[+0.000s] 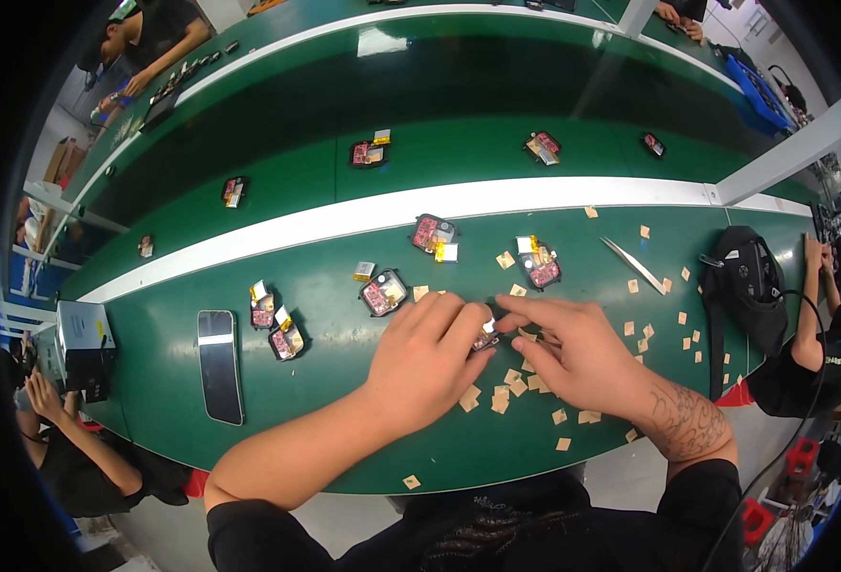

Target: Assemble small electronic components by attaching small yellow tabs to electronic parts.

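Note:
Both hands meet over the green workbench [325, 410]. My left hand [425, 357] is closed, thumb and fingers around a small electronic device [484, 337], which my fingers mostly hide. Reaching in from the other side, my right hand [578, 353] has its fingertips bent together at the device's edge; whatever they pinch is too small to make out. Around and under the right hand lie many small tan square pieces [501, 400]. Beyond the hands rest opened black device housings with pink circuit boards, one [383, 293] near my left knuckles and another [540, 265] past my right fingers.
A smartphone [218, 367] and two more opened housings [286, 340] lie left. Tweezers [633, 264] and a black bag [747, 286] are right. A white rail [392, 212] crosses behind; more devices [370, 150] lie past it. Co-workers [821, 315] sit at both sides.

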Tool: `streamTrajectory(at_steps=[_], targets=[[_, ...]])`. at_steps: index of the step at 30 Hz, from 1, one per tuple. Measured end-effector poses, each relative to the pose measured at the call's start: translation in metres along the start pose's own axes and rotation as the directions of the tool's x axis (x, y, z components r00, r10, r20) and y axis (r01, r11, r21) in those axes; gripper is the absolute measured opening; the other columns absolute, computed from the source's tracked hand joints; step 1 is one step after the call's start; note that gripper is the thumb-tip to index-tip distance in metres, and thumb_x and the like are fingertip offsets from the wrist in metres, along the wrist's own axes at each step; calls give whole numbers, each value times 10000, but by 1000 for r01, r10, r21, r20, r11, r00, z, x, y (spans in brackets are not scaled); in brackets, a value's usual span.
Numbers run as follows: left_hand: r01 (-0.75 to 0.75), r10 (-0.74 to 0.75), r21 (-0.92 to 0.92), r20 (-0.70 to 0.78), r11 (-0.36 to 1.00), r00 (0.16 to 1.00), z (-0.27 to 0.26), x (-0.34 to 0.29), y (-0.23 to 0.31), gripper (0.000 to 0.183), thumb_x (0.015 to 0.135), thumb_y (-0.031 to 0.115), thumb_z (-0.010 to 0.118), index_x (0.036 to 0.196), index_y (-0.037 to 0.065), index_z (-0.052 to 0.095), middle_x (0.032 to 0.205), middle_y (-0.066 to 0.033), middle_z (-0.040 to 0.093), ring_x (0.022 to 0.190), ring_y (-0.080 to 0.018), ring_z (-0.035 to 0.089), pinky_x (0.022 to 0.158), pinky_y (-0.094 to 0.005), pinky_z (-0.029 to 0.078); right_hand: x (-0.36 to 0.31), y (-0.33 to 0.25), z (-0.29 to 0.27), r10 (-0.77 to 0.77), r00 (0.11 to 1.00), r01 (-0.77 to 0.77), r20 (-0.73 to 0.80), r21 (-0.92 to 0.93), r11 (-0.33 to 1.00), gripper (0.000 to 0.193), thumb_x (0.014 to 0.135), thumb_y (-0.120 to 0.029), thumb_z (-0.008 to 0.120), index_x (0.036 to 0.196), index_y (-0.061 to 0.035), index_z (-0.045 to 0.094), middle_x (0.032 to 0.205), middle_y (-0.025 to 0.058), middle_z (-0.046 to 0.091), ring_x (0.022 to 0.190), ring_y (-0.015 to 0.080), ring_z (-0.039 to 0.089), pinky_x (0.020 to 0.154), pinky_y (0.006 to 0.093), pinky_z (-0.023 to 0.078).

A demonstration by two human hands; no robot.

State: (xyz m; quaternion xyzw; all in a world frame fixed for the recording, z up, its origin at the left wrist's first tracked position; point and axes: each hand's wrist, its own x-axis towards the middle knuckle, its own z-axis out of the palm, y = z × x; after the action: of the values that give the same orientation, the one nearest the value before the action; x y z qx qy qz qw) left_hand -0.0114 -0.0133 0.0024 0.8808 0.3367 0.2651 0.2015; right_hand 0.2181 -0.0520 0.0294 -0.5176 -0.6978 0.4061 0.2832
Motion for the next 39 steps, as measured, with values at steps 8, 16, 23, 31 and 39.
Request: streamTrajectory(at_steps=[8,16,23,31,39], targets=[[-93,90,88,33,992,995,-1,-1,-4,265,838,150,844,1076,108,735,1072,-48,606,991,-274,629,814,-400,515,8,8,-1,32,999,-31,-23,76,997,362,966,19,698,1327,33,680,985,80,749,600,78,504,570,258,447],[-160,159,22,40,987,986,-6,10,-10,381,791,135,870,1153,107,753,1061,-63,648,938,-278,663,784,-393,545,13,22,-5,-131,989,125,-62,-92,988,276,952,-69,758,1215,-14,695,959,118,702,771,244,668,672,358,538],[-135,126,-180,-60,974,990,-5,8,5,500,808,116,890,1258,63,681,1086,-109,695,916,-318,692,770,-401,563,9,15,-12,3,999,-18,49,293,956,154,950,-53,784,1096,-22,746,691,-20,619,538,43,410,503,265,319],[314,-254,-558,185,768,949,7,-1,-1,347,947,26,805,1244,12,625,1032,-100,748,845,-139,693,728,-282,567,6,17,1,-115,991,124,-70,156,980,164,980,-75,768,1124,-13,721,850,73,704,687,148,619,605,301,476],[314,-253,-548,186,775,949,6,5,1,268,979,22,741,1194,37,582,886,-91,707,725,-165,648,662,-310,515,10,17,4,-167,980,181,-106,140,973,139,976,-40,770,1103,-1,731,835,65,684,683,121,588,607,287,465]])
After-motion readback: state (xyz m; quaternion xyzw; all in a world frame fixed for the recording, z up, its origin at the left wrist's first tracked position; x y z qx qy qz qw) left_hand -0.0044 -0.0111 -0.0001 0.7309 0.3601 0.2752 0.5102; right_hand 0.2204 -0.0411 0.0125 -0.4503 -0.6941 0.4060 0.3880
